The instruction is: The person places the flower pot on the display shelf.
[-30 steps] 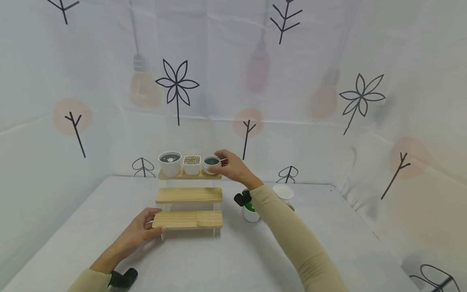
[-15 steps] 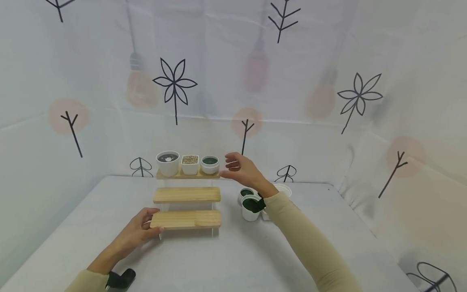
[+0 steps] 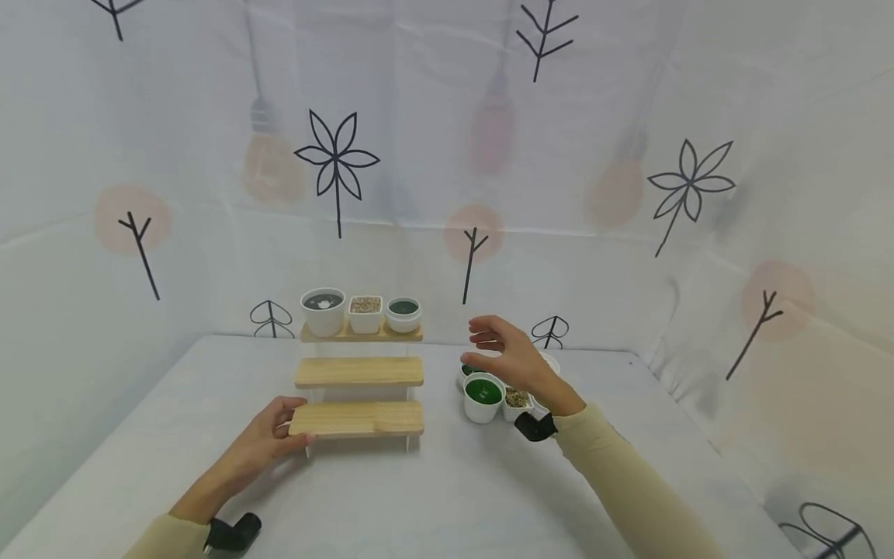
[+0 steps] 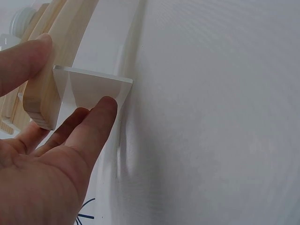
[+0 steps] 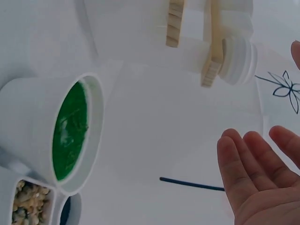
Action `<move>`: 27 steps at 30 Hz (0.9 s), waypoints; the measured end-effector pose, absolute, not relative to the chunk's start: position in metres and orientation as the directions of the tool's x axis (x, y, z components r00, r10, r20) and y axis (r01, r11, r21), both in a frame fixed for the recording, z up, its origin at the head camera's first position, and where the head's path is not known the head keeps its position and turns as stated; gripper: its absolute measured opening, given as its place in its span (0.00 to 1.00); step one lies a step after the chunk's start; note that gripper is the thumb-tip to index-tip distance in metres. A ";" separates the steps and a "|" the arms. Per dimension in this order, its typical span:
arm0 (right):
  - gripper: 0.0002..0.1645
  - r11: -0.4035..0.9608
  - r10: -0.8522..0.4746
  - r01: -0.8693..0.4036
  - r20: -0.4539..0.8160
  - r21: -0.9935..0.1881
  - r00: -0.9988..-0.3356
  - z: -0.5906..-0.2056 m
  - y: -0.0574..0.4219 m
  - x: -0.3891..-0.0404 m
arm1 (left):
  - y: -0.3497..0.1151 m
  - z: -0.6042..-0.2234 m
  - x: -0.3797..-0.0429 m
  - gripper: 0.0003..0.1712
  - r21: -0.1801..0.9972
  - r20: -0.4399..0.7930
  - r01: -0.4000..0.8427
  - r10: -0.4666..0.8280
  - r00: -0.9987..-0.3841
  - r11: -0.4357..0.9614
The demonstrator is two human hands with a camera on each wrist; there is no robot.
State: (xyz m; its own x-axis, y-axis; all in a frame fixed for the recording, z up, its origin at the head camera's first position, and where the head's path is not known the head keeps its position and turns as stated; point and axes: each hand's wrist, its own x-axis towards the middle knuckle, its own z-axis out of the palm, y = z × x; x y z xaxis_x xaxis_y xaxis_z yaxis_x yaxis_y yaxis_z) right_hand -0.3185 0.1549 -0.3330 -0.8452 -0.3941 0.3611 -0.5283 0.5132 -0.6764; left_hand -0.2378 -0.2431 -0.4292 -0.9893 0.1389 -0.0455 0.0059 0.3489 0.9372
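Observation:
A three-tier wooden shelf stand (image 3: 359, 371) with clear supports rises on the white table. My left hand (image 3: 268, 431) grips the left end of its lowest board; in the left wrist view the thumb lies on the wood (image 4: 72, 51) and the fingers reach below, by the clear leg (image 4: 89, 86). On the top board stand a large white pot (image 3: 323, 320), a square pot with gravel (image 3: 365, 322) and a small round pot (image 3: 403, 322). My right hand (image 3: 517, 357) hovers with fingers loosely extended and holds nothing, over the pots at the right.
Right of the stand, a white pot with a green filling (image 3: 482, 411) stands on the table (image 3: 447, 505). Beside it is a square pot of pebbles (image 5: 30, 204). Other white pots are partly hidden behind the right hand. A patterned cloth (image 3: 419, 140) hangs behind.
My right hand has let go of the small round pot on the top board and moved right and down toward the other pots. The left hand has kept its grip.

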 end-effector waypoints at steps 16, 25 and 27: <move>0.35 0.608 -0.273 -0.473 0.391 -0.638 -0.879 -0.361 0.221 -0.288 | -0.241 -0.429 -0.241 0.44 0.922 -0.065 -0.015 0.116 -0.991 0.386; 0.34 0.654 -0.219 -0.421 0.376 -0.629 -0.901 -0.383 0.247 -0.285 | -0.242 -0.431 -0.239 0.43 0.925 -0.055 -0.005 0.121 -0.991 0.381; 0.34 0.667 -0.210 -0.411 0.373 -0.621 -0.904 -0.389 0.252 -0.285 | -0.242 -0.431 -0.239 0.43 0.924 -0.058 -0.010 0.115 -0.992 0.382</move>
